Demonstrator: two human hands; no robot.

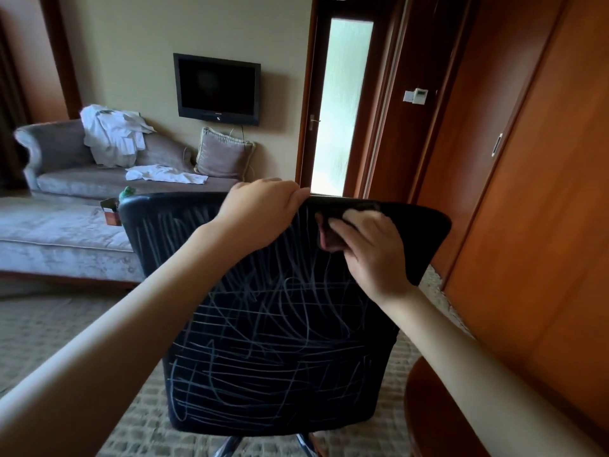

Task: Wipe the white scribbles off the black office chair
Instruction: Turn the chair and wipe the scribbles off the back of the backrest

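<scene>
Our left hand (263,206) curls over the top edge of the black fabric-backed office chair (425,239). Our right hand (369,245) pinches a dark crumpled cloth (329,237) against its upper right. White scribbles (263,341) cover the remainder. Risk: if the left grip slackens, the chair may swivel and the marks smear.

1. A beige wall (138,44) carries a dark flat television (217,89).
2. Below it, a grey sofa (59,159) holds white cloths (112,133) and a cushion (224,153).
3. Daylight comes through a frosted glass door (342,103).
4. Reddish wood panels (527,159) line the right side.
5. Pale patterned carpet (49,324) covers the floor.
</scene>
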